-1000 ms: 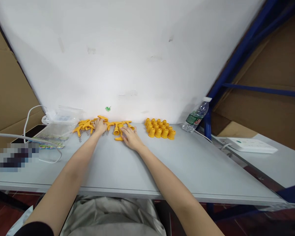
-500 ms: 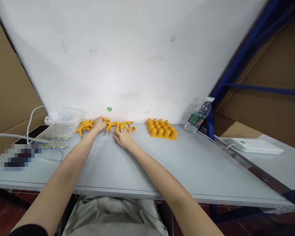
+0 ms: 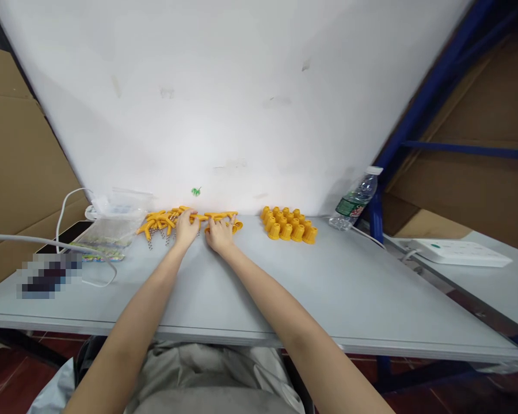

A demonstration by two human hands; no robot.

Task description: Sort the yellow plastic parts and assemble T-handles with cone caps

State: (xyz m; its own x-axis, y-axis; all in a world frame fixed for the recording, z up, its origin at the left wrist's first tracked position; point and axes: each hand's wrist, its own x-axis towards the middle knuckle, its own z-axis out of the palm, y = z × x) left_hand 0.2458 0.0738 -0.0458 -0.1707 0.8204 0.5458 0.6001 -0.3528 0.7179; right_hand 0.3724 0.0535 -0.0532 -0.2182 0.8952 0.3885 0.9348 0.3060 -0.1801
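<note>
At the back of the table lies a heap of yellow T-handled corkscrews with metal spirals sticking out. My left hand is closed at the heap's right end, its fingers bent around a yellow corkscrew handle. Close beside it, my right hand rests with curled fingers over yellow plastic pieces; what it grips is mostly hidden. A rounded yellow piece shows past its right side, and another yellow handle lies behind its fingertips. Farther right, several yellow cups stand in rows, wide rims down.
On the left are clear plastic bags, a white cable and a cardboard box. A tilted water bottle leans by the blue frame on the right. A white power strip lies beyond it.
My left hand has moved right from the corkscrew heap, coming close to my right hand. My right hand stays in nearly the same place. The view has shifted slightly.
</note>
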